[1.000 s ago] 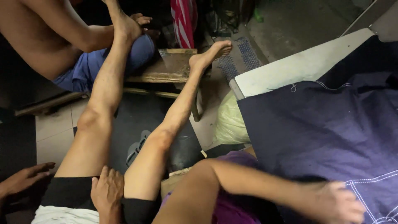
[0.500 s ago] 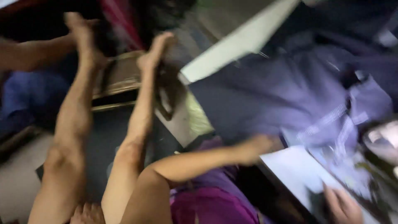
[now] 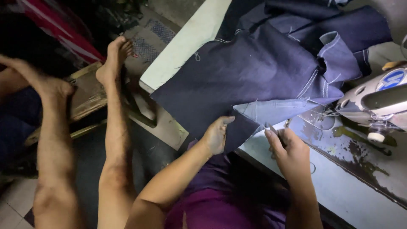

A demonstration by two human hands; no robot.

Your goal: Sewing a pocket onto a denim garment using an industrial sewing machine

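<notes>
Denim (image 3: 254, 72) lies spread on the tabletop (image 3: 347, 186) beside the sewing machine (image 3: 377, 101), its folded corner gripped by the left hand (image 3: 216, 135), while the right hand (image 3: 288, 148) pinches a small tool, so stitching seems not yet begun.

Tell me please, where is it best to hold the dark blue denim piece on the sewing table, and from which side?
Probably the folded-over corner flap of the denim piece. It lies at the near edge beside the sewing machine, pale underside up, with free edges to pinch from the near side. The left hand already holds the edge beside it; the right hand pinches its tip.
</notes>
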